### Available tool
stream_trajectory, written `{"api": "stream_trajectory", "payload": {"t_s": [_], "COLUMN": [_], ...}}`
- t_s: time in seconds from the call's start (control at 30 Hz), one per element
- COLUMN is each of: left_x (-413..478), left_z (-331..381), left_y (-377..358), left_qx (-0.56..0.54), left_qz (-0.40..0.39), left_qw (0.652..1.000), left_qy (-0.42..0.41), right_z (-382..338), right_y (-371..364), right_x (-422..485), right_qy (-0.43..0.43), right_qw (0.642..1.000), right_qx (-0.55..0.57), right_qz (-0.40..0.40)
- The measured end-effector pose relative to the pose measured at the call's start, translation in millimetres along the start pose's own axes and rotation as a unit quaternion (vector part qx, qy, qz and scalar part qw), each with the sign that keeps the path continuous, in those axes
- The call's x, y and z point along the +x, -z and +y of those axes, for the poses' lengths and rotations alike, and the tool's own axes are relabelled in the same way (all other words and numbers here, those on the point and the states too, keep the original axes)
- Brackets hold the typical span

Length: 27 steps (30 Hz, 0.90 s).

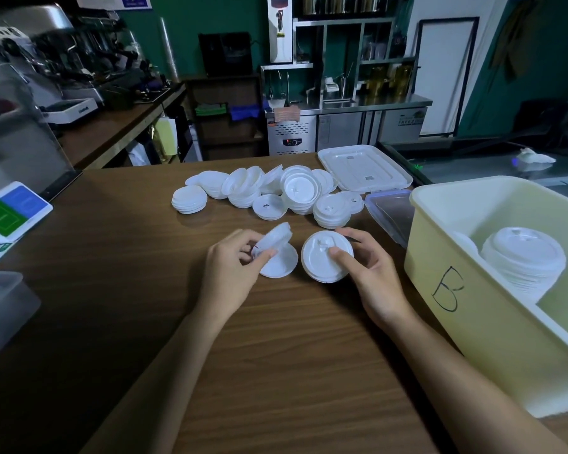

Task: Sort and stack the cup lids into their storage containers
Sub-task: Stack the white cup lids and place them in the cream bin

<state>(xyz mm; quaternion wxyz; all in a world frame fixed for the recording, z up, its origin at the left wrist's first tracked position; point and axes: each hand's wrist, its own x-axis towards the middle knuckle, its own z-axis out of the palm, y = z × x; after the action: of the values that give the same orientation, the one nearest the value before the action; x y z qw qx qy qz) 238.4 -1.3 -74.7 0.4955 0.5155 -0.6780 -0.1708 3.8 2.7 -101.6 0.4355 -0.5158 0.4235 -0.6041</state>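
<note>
Counter (145,306), wooden, bearing a loose pile of white cup lids (269,191) at the far side, beside a flat white container cover (364,168). Left hand (230,270) pinching a tilted lid (276,237) between thumb and curled fingers, just over a second lid (281,267), on the wood or lifted, impossible to tell. Right hand (374,276) gripping a domed lid (318,263), thumb pressing on top, fingers curling round the rim. Yellow bin marked B (473,322) standing at the right, holding a stack of lids (525,260).
</note>
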Motion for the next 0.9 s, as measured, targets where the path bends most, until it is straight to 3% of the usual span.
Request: {"api": "stream_trajectory", "payload": {"t_s": [0.07,0.2,0.43,0.53,0.63,0.9], "left_x": [0,-3,-6,-11,-16,-23], "left_z": [9,22,28,29,26,27], "left_y": [-2,-11,-18,-25,-35,-43], "left_qx": [-0.128,-0.341,-0.442,-0.378,-0.275,-0.166], "left_qz": [0.01,-0.025,-0.066,-0.085,-0.043,-0.015], "left_qw": [0.989,0.928,0.873,0.902,0.949,0.98], "left_qy": [0.073,0.149,0.197,0.189,0.146,0.104], "right_z": [0,0,-5,-4,-6,-9], "right_y": [0,0,-1,-3,-4,-5], "right_x": [0,-1,-2,-2,-2,-6], "right_qy": [0.004,0.008,0.024,0.023,0.003,0.01], "right_qw": [1.0,1.0,1.0,1.0,1.0,0.999], "right_qx": [-0.003,0.001,-0.013,-0.009,0.018,-0.009], "right_qz": [0.002,0.01,-0.002,-0.01,-0.009,-0.042]}}
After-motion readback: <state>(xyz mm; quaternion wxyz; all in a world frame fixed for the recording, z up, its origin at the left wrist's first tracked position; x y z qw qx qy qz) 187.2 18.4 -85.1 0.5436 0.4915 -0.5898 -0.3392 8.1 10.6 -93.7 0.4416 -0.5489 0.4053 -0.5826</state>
